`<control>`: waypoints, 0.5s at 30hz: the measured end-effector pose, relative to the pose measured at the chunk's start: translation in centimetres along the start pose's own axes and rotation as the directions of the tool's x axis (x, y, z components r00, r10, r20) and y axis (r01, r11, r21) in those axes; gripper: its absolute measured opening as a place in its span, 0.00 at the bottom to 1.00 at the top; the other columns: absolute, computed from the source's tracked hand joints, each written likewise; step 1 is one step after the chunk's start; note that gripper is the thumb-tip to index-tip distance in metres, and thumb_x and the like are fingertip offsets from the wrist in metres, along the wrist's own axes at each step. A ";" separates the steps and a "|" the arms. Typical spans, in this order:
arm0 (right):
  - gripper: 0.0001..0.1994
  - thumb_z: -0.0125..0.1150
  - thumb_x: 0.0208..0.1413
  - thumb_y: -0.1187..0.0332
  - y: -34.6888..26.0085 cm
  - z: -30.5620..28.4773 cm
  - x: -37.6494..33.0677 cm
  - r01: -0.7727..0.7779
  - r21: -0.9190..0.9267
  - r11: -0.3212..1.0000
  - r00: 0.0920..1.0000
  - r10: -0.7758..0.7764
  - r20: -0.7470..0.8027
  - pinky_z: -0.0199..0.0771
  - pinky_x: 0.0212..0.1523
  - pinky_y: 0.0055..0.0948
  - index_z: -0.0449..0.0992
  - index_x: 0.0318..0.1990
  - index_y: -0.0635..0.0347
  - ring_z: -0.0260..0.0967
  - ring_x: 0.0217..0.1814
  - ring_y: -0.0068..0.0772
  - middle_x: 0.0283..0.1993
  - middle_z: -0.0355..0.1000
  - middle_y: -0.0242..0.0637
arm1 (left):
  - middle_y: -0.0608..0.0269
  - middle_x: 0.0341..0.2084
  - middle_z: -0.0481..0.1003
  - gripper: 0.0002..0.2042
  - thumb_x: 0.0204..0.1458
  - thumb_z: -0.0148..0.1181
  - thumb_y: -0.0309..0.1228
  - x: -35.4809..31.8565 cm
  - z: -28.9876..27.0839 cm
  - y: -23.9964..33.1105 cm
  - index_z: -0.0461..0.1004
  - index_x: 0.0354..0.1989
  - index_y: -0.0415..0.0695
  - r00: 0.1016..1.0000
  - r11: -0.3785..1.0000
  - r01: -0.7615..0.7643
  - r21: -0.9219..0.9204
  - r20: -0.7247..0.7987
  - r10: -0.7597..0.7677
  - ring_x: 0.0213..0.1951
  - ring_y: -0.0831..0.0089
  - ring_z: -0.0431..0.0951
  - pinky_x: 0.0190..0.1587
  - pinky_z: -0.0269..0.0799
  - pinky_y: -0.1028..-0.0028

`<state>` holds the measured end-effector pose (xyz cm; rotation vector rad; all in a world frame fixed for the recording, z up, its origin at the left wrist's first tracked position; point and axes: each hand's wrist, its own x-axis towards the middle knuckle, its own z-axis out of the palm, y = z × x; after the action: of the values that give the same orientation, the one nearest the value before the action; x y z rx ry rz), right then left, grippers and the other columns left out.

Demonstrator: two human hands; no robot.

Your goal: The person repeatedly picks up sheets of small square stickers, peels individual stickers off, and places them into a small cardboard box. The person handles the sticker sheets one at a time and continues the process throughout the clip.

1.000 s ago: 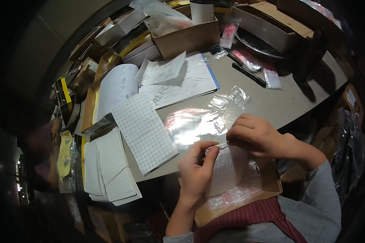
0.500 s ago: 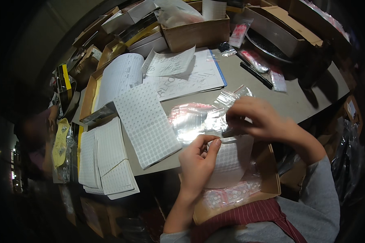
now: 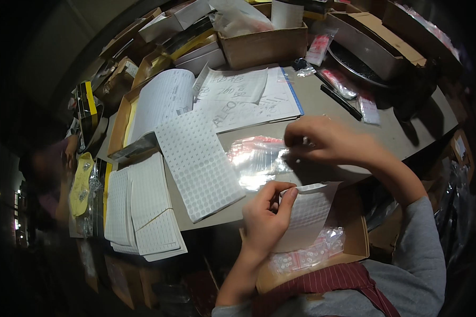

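My left hand [image 3: 267, 216] pinches the top edge of a white sheet of round grey stickers [image 3: 307, 214] between thumb and fingers. The sheet's upper edge is bent over, and it hangs above an open cardboard box [image 3: 357, 243] at my lap. Small clear bags holding little white pieces [image 3: 307, 256] lie inside that box. Past the sheet, my right hand [image 3: 317, 138] hovers with curled, pinched fingers at the right end of a pile of clear zip bags [image 3: 256, 158]. What its fingertips hold, if anything, is slightly blurred and too small to name.
Another sticker sheet [image 3: 198, 164] lies left of the bags. Banded stacks of printed sheets [image 3: 153, 211] overhang the table's front edge. Behind are handwritten papers [image 3: 232, 87], a cardboard box [image 3: 264, 45], a black marker [image 3: 341, 102] and a dark round tray [image 3: 359, 63]. Another person's arm [image 3: 69, 158] shows far left.
My right hand has moved left and away from the sheet in my left hand, over the zip bags. The whole view has shifted slightly.
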<state>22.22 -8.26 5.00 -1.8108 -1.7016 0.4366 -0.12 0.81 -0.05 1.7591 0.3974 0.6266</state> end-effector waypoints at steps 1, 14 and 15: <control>0.09 0.66 0.50 0.71 -0.4 0.9 0.3 -0.066 0.066 0.996 0.998 0.064 0.020 0.73 0.42 0.44 0.73 0.36 0.61 0.74 0.41 0.50 0.33 0.73 0.45 | 0.70 0.18 0.71 0.06 0.59 0.67 0.29 0.0 0.0 -0.2 0.82 0.39 0.39 1.000 1.000 -0.003 -0.012 -0.002 0.003 0.21 0.86 0.65 0.24 0.61 0.81; 0.13 0.71 0.56 0.63 2.1 0.3 -1.4 -0.206 -0.298 0.932 0.954 0.124 -0.272 0.73 0.44 0.40 0.74 0.38 0.60 0.72 0.43 0.47 0.36 0.75 0.43 | 0.66 0.30 0.81 0.05 0.61 0.66 0.24 -0.7 -1.0 -0.3 0.81 0.43 0.38 0.988 0.999 -0.030 -0.042 -0.152 0.023 0.30 0.84 0.77 0.33 0.72 0.81; 0.13 0.71 0.56 0.63 2.3 0.0 -1.6 -0.175 -0.298 0.938 0.950 0.081 -0.302 0.73 0.44 0.40 0.75 0.39 0.61 0.73 0.43 0.46 0.36 0.75 0.42 | 0.65 0.30 0.81 0.05 0.61 0.65 0.24 -0.7 -1.3 -0.3 0.81 0.43 0.37 0.984 0.997 -0.065 -0.032 -0.170 0.059 0.31 0.83 0.77 0.35 0.72 0.80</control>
<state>23.81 -9.82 3.32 -2.1089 -1.5218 -0.0611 -1.46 1.53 -0.22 1.6938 0.4460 0.8261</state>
